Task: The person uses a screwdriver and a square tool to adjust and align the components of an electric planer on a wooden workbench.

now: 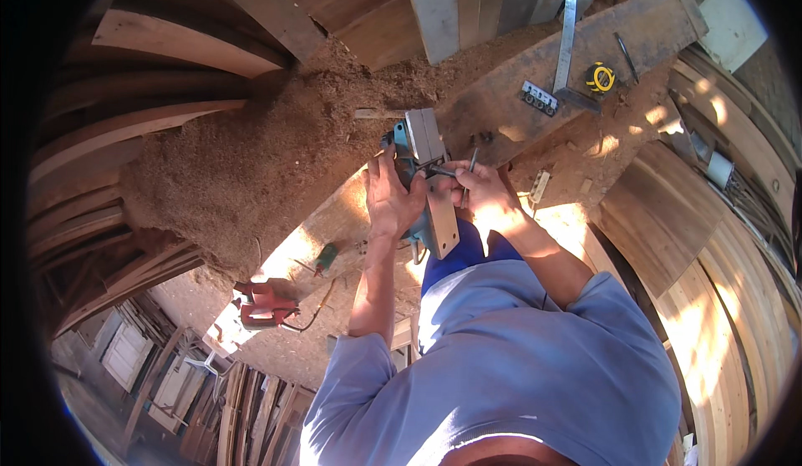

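A teal electric planer (441, 217) lies with its flat metal sole turned up on the wooden bench, close to my body. My left hand (391, 203) grips its left side, with the thumb near the middle gap of the sole. Pinched in the fingers of my right hand (484, 194) is a thin metal tool (474, 162) that sticks up above them. A dark slim shaft (443, 170) runs from those fingers to the gap between the planer's two sole plates. The tool's exact kind is too small to make out.
On the bench (643, 27) at the upper right are a metal square (566, 44), a yellow tape measure (600, 77), a dark thin rod (626, 56) and a strip with round holes (540, 98). A red power tool (266, 305) and green-handled screwdriver (326, 257) lie lower left. Shavings (225, 173) cover the floor.
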Demonstrator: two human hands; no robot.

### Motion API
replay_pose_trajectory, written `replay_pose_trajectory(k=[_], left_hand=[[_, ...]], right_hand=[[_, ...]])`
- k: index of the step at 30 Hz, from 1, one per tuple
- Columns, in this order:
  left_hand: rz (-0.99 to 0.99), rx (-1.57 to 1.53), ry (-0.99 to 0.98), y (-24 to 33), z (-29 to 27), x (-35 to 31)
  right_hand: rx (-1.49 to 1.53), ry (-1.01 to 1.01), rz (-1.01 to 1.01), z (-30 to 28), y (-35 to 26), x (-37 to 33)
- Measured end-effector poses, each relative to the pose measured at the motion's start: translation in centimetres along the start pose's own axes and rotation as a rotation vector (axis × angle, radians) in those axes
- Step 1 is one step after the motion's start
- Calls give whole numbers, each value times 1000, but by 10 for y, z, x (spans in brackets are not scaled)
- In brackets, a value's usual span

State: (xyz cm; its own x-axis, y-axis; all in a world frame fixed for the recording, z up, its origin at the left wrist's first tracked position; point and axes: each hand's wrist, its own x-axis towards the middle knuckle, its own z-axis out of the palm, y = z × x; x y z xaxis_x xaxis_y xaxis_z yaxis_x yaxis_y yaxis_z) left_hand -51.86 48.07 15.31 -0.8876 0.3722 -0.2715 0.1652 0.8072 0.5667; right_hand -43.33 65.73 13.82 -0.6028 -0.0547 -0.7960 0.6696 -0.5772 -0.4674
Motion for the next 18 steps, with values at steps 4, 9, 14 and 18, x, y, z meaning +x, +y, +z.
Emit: replay_pose_trajectory(k=[4, 9, 14, 18], left_hand=[[-34, -1, -38, 2, -1, 1], [-46, -20, -44, -4, 0, -1], [-62, -29, -44, -2, -4, 0], [-11, -5, -32, 1, -4, 1]], right_hand=[[-980, 54, -575, 0, 3, -3], [-622, 92, -389, 11, -19, -21], [-147, 23, -47, 20, -18, -20], [84, 32, 64, 24, -18, -13]])
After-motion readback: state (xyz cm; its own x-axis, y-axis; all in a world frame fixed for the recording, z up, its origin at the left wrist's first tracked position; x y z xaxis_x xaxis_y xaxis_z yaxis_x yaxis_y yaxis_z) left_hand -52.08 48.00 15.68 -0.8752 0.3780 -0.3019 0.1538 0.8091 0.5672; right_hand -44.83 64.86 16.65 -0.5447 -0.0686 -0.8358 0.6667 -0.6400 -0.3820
